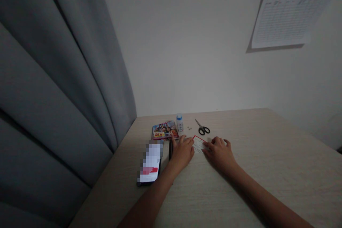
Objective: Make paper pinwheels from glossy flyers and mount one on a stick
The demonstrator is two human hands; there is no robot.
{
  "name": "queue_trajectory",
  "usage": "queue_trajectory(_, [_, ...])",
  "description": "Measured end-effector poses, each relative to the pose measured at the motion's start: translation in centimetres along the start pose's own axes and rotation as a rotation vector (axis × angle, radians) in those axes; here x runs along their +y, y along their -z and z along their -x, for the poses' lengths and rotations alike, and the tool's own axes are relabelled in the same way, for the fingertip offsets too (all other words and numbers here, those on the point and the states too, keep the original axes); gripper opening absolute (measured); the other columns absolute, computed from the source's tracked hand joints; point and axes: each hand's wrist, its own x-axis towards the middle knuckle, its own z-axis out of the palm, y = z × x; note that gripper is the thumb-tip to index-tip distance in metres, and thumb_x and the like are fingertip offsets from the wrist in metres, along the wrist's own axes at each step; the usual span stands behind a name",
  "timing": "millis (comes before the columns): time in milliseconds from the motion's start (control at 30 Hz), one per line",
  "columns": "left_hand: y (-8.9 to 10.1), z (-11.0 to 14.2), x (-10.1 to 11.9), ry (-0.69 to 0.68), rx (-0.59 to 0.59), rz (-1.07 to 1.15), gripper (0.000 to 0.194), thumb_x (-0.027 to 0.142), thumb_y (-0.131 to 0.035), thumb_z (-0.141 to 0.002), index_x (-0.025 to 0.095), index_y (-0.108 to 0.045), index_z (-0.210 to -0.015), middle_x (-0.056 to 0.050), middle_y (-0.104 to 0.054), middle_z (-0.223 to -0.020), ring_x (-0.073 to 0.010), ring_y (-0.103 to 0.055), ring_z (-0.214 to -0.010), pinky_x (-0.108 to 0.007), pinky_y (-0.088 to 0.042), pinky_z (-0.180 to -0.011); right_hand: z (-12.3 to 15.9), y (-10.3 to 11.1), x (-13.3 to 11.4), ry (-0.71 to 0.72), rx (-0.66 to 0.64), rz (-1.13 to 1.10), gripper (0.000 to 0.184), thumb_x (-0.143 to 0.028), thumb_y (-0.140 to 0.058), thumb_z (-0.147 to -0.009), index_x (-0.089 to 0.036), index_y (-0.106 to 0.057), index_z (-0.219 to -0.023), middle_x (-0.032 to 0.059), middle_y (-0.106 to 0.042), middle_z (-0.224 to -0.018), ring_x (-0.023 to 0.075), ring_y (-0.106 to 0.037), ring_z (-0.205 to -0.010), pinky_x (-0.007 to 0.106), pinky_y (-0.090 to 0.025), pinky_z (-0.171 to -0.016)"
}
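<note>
A small white printed card [199, 145] with a red edge along its far side lies between my two hands, low over the table. My left hand [182, 152] is at the card's left edge, its thumb side closed against it while other fingers stick up and outward. From the right, my right hand [220, 152] has its thumb and fingertips closed on the card's other edge. Close under my left wrist runs a dark, narrow object [170, 149], mostly hidden by the hand. A phone [151, 164] with a lit, partly blurred screen lies left of my left forearm.
Behind my hands are a colourful printed booklet or packet [164, 130], a small clear bottle with a blue cap [179, 123], some tiny pale bits [189, 128] and black-handled scissors [203, 129]. A grey curtain [66, 60] hangs at left; a printed sheet [281, 19] is on the wall.
</note>
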Motion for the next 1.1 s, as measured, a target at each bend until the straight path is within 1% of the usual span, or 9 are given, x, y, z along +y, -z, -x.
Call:
queue_trajectory(67, [0.2, -0.2, 0.0, -0.016, -0.016, -0.004, 0.029, 0.025, -0.054, -0.094, 0.029, -0.063, -0.122, -0.002, -0.067, -0.127, -0.0300, -0.042, -0.133, -0.076, 0.008, -0.113, 0.0, -0.1, 0.0, -0.005, 0.004, -0.007, 0.032, -0.047, -0.056, -0.093, -0.033, -0.069, -0.119, 0.0107, -0.061, -0.110, 0.0279, -0.055, -0.107, 0.053, -0.027, -0.104])
queue_trajectory(167, [0.3, -0.3, 0.1, -0.042, -0.022, -0.009, 0.034, 0.036, -0.054, -0.096, 0.035, -0.061, -0.129, -0.001, -0.065, -0.131, -0.0306, -0.043, -0.132, -0.077, 0.003, -0.113, -0.2, -0.2, 0.1, -0.019, -0.003, -0.020, 0.034, -0.049, -0.057, -0.092, -0.032, -0.069, -0.119, 0.0112, -0.062, -0.111, 0.0280, -0.056, -0.107, 0.052, -0.027, -0.104])
queue_trajectory(300, [0.1, 0.0, -0.1, -0.024, -0.020, -0.008, 0.039, 0.050, -0.055, -0.095, 0.039, -0.060, -0.132, -0.002, -0.062, -0.136, -0.0308, -0.045, -0.130, -0.076, 0.005, -0.114, -0.3, -0.4, 0.2, -0.024, -0.001, -0.042, 0.037, -0.054, -0.057, -0.091, -0.032, -0.070, -0.117, 0.0119, -0.062, -0.112, 0.0279, -0.055, -0.109, 0.052, -0.027, -0.105])
queue_trajectory(467, [-0.2, 0.1, -0.5, -0.010, -0.041, 0.004, 0.046, 0.060, -0.052, -0.093, 0.041, -0.058, -0.134, -0.001, -0.059, -0.139, -0.0318, -0.044, -0.130, -0.076, 0.003, -0.113, -0.4, -0.4, 0.2, -0.047, 0.003, -0.060, 0.041, -0.059, -0.062, -0.087, -0.030, -0.071, -0.115, 0.0119, -0.062, -0.112, 0.0289, -0.055, -0.109, 0.051, -0.027, -0.104])
queue_trajectory(700, [0.2, -0.4, -0.4, 0.005, -0.060, 0.032, 0.048, 0.064, -0.057, -0.088, 0.041, -0.063, -0.129, -0.001, -0.062, -0.135, -0.0318, -0.043, -0.129, -0.074, 0.007, -0.114, -0.8, 0.0, 0.4, -0.087, -0.056, -0.141, 0.042, -0.058, -0.066, -0.082, -0.030, -0.070, -0.113, 0.0096, -0.060, -0.111, 0.0297, -0.054, -0.110, 0.049, -0.032, -0.097])
queue_trajectory(800, [0.2, -0.5, -0.2, 0.040, -0.066, 0.036, 0.049, 0.064, -0.061, -0.085, 0.040, -0.064, -0.128, -0.001, -0.062, -0.134, -0.0325, -0.044, -0.128, -0.074, 0.003, -0.114, -0.9, 0.0, 0.4, -0.090, -0.060, -0.165, 0.042, -0.058, -0.065, -0.082, -0.030, -0.069, -0.112, 0.0093, -0.060, -0.112, 0.0299, -0.054, -0.110, 0.049, -0.032, -0.096])
queue_trajectory(900, [0.1, -0.4, -0.2, 0.068, -0.075, 0.028, 0.049, 0.060, -0.064, -0.085, 0.041, -0.063, -0.130, -0.002, -0.060, -0.137, -0.0325, -0.043, -0.129, -0.073, 0.000, -0.115, -0.8, -0.1, 0.5, -0.108, -0.055, -0.188, 0.041, -0.058, -0.066, -0.082, -0.032, -0.069, -0.113, 0.0092, -0.059, -0.114, 0.0304, -0.052, -0.112, 0.048, -0.033, -0.095])
queue_trajectory(1000, [0.0, -0.2, -0.2, 0.067, -0.076, 0.039, 0.048, 0.059, -0.063, -0.086, 0.043, -0.061, -0.132, -0.001, -0.059, -0.138, -0.0326, -0.041, -0.131, -0.075, 0.002, -0.114, -0.7, -0.5, 0.7, -0.142, -0.046, -0.212, 0.043, -0.057, -0.066, -0.082, -0.034, -0.067, -0.118, 0.0094, -0.057, -0.119, 0.0313, -0.050, -0.114, 0.048, -0.032, -0.096])
queue_trajectory(1100, [-0.1, -0.1, -0.4, 0.070, -0.079, 0.050, 0.048, 0.059, -0.063, -0.086, 0.043, -0.060, -0.132, 0.000, -0.058, -0.139, -0.0329, -0.040, -0.132, -0.076, 0.006, -0.112, -0.8, -1.0, 1.0, -0.189, -0.036, -0.226, 0.051, -0.053, -0.068, -0.081, -0.035, -0.061, -0.128, 0.0100, -0.056, -0.124, 0.0320, -0.048, -0.117, 0.048, -0.033, -0.098])
